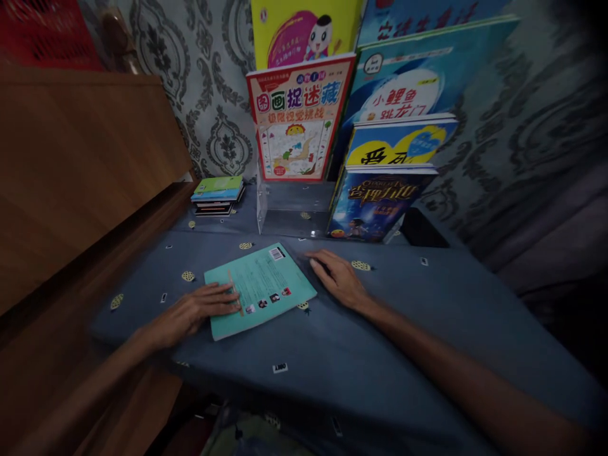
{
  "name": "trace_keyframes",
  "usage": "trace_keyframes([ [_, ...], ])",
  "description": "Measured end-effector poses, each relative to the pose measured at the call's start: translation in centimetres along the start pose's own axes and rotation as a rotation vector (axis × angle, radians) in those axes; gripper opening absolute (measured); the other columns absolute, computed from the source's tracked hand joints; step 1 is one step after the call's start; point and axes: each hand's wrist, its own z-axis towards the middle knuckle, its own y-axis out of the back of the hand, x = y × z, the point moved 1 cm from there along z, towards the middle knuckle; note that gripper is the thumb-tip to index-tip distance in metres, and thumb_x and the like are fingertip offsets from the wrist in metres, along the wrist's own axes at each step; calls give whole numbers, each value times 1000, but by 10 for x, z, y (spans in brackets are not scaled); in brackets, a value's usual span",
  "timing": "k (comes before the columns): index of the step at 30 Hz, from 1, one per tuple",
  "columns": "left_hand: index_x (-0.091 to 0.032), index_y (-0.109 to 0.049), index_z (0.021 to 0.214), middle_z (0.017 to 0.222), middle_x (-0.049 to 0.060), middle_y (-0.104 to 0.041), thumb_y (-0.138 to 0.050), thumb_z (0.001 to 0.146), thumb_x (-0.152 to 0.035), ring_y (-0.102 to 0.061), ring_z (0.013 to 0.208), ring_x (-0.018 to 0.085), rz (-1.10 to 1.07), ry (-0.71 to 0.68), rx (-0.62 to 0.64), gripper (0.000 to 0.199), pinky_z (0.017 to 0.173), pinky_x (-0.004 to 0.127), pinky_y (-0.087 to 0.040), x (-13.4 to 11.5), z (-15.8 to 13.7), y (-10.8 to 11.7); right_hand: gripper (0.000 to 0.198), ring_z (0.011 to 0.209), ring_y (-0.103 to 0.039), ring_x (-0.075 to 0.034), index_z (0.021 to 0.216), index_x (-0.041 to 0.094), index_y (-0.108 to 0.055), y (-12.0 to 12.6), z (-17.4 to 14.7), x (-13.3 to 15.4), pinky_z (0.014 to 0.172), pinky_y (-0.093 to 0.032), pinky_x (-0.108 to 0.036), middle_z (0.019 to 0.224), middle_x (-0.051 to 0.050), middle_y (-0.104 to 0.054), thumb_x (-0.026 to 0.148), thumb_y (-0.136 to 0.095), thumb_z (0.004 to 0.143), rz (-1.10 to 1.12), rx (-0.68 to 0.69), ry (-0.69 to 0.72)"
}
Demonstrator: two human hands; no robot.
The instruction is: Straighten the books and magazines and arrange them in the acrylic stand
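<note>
A thin teal book [263, 278] lies flat on the cloth-covered table, its back cover with a barcode and small portraits facing up. My left hand [209, 305] rests on the book's left part, fingers stretched out over the cover. Just off the book's right edge, my right hand [338, 277] is low over the cloth with its fingers extended and holding nothing. Behind them stands a clear tiered book rack [292, 218]. In it are a red-bordered picture book [297, 120] and a dark blue book [377, 206] at the front right.
A small stack of books [217, 193] sits at the back left of the patterned tablecloth [380, 373]. More upright books, among them a blue-green one [427, 76], fill the rack's upper tiers. A wooden cabinet [85, 152] borders the left side, with a red basket [42, 35] on top.
</note>
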Motion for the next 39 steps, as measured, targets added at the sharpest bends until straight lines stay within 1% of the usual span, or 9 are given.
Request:
trace_keyframes([
  [3, -38, -42, 150, 159, -1, -39, -34, 100, -14, -29, 152, 25, 83, 62, -60, 56, 123, 56, -24, 33, 7, -1, 32, 99, -69, -25, 115, 20, -68, -2, -2, 2, 88, -56, -42, 107, -11, -74, 31, -41, 102, -6, 88, 82],
  [5, -37, -43, 150, 158, 0, -41, -35, 99, -14, -31, 151, 26, 134, 129, -83, 57, 122, 58, -25, 52, 13, -1, 30, 95, -69, -26, 112, 19, -68, -3, -3, 4, 85, -57, -42, 103, -12, -74, 31, -42, 102, -29, 127, 146],
  [10, -35, -46, 148, 156, -2, -45, -36, 98, -15, -40, 146, 21, 159, 272, -141, 55, 117, 46, -38, 80, 30, 1, 27, 94, -69, -25, 108, 20, -69, -3, -4, 9, 86, -57, -42, 101, -11, -74, 29, -44, 101, -27, 154, 239],
  [15, -41, -41, 150, 159, -4, -39, -33, 96, -14, -51, 139, 24, 163, 387, -65, 61, 107, 42, -48, 80, 41, 8, 31, 99, -68, -26, 117, 19, -69, -3, -3, 6, 89, -56, -46, 105, -12, -74, 30, -44, 102, -68, 167, 214],
  [19, -42, -37, 152, 161, -4, -37, -33, 96, -15, -50, 139, 25, 148, 393, -25, 62, 108, 42, -47, 77, 43, 13, 38, 112, -66, -28, 130, 20, -65, -3, -1, 3, 99, -52, -52, 119, -14, -72, 34, -43, 103, -96, 213, 159],
  [26, -38, -35, 154, 162, -2, -35, -38, 98, -22, -47, 142, 24, 99, 368, -77, 59, 111, 41, -44, 87, 53, 8, 55, 135, -52, -34, 142, 19, -57, -4, -1, -7, 109, -46, -57, 140, -16, -61, 53, -46, 100, -107, 269, 55],
  [32, -34, -36, 155, 162, 0, -34, -41, 97, -25, -43, 144, 25, 57, 322, -127, 59, 114, 42, -41, 103, 72, 4, 60, 142, -44, -33, 148, 17, -48, -8, 7, -23, 113, -43, -56, 151, -17, -51, 54, -41, 101, -166, 272, -11],
  [36, -33, -35, 155, 162, 1, -35, -34, 98, -21, -42, 145, 25, 63, 297, -55, 58, 115, 45, -40, 107, 77, 17, 58, 142, -45, -33, 146, 14, -50, -8, 11, -26, 114, -43, -56, 150, -18, -52, 50, -41, 101, -173, 272, -17],
  [39, -31, -48, 148, 155, 3, -48, -34, 98, -18, -44, 143, 26, 147, 261, 17, 54, 116, 46, -39, 107, 83, 36, 52, 139, -48, -32, 143, 14, -53, -7, 14, -27, 112, -44, -57, 146, -18, -56, 42, -43, 101, -162, 260, -20],
])
